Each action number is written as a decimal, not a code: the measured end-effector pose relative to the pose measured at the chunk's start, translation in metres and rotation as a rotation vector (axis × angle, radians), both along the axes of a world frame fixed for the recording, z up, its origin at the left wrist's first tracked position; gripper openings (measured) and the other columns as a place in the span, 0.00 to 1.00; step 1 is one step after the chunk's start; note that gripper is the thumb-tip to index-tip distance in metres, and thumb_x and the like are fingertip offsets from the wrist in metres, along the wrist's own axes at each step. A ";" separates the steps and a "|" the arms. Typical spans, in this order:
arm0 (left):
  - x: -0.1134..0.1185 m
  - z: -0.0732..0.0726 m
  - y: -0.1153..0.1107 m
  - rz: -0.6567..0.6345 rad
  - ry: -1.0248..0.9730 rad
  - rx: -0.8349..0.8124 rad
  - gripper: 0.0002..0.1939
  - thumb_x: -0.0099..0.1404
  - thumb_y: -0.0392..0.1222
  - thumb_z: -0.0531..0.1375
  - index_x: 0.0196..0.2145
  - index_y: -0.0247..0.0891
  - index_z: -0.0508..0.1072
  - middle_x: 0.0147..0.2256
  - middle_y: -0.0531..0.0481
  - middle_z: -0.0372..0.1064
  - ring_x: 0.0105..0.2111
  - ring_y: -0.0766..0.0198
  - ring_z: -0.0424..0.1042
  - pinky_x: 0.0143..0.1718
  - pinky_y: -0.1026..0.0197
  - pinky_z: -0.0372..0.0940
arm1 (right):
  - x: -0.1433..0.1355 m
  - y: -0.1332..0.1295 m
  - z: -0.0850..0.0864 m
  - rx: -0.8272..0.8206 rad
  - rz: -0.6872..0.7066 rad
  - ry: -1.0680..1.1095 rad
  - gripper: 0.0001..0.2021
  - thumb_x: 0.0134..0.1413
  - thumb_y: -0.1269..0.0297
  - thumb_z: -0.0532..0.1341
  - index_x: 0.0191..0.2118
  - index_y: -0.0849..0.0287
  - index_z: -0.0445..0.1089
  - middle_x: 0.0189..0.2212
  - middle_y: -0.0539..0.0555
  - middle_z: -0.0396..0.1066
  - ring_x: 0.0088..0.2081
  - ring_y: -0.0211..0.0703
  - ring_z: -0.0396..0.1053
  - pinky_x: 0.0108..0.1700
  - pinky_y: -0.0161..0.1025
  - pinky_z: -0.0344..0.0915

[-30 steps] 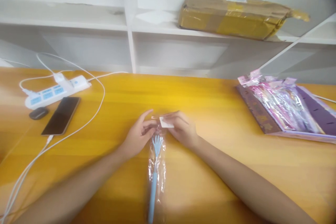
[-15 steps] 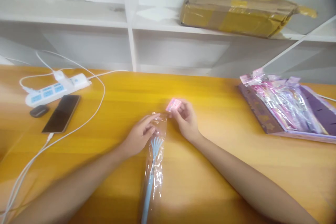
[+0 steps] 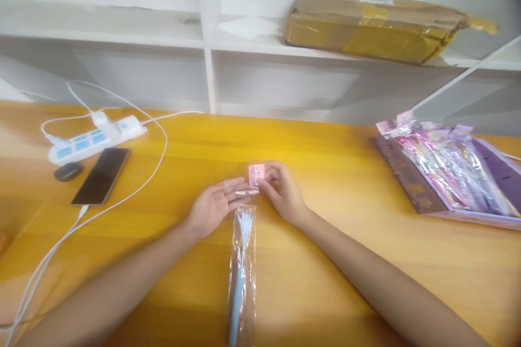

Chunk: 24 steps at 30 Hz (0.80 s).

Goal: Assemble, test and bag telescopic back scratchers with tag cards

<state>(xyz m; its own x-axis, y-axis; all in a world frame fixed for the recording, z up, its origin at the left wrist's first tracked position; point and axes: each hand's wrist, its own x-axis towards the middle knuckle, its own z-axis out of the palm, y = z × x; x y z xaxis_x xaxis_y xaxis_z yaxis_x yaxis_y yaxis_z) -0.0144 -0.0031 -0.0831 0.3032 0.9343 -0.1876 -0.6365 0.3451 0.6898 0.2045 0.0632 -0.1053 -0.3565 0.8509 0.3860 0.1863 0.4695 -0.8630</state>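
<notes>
My right hand (image 3: 284,191) pinches a small pink printed card (image 3: 256,175) between thumb and fingers. Palm turned up, my left hand (image 3: 214,203) has its fingers stretched out toward the card. A shiny strip of clear plastic (image 3: 246,192) shows at its fingertips; it looks like the top edge of the bag. Just below the hands, a light blue back scratcher (image 3: 238,287) with a hand-shaped head lies on the table inside a clear plastic bag (image 3: 251,260).
On the right, an open purple box (image 3: 423,198) holds several bagged items in pink and purple. A power strip (image 3: 95,141), a phone (image 3: 101,176), a small black case (image 3: 68,172) and white cables occupy the left. A taped cardboard package (image 3: 366,27) rests on the shelf behind.
My left hand has turned palm up and its fingers have straightened. The pink card has moved left and slightly toward me, over the left fingertips. The bag's upper end now appears folded down.
</notes>
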 end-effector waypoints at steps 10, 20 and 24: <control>0.000 -0.003 0.001 0.048 -0.049 -0.032 0.26 0.70 0.46 0.55 0.57 0.27 0.77 0.60 0.31 0.74 0.61 0.40 0.71 0.67 0.36 0.59 | 0.002 -0.001 0.012 0.198 0.094 -0.174 0.14 0.74 0.63 0.58 0.59 0.51 0.75 0.41 0.56 0.72 0.42 0.43 0.72 0.40 0.41 0.71; 0.005 -0.007 0.002 -0.031 0.028 -0.008 0.21 0.72 0.44 0.56 0.55 0.32 0.79 0.57 0.34 0.76 0.56 0.44 0.75 0.61 0.41 0.65 | 0.005 -0.004 0.009 0.249 0.134 -0.195 0.17 0.72 0.69 0.54 0.57 0.53 0.77 0.36 0.54 0.66 0.37 0.41 0.67 0.35 0.39 0.67; 0.004 -0.006 0.001 -0.046 0.037 0.038 0.21 0.67 0.36 0.56 0.54 0.30 0.80 0.56 0.35 0.78 0.55 0.47 0.76 0.63 0.42 0.64 | 0.005 -0.005 0.008 0.229 0.110 -0.189 0.17 0.71 0.70 0.55 0.59 0.54 0.72 0.35 0.53 0.67 0.36 0.42 0.67 0.36 0.39 0.67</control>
<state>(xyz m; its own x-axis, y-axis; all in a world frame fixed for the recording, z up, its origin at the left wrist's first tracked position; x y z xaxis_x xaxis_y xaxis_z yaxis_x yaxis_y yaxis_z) -0.0103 -0.0016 -0.0895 0.3397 0.9261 -0.1640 -0.5944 0.3465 0.7257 0.2097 0.0583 -0.0968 -0.5255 0.7015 0.4814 0.2704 0.6742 -0.6873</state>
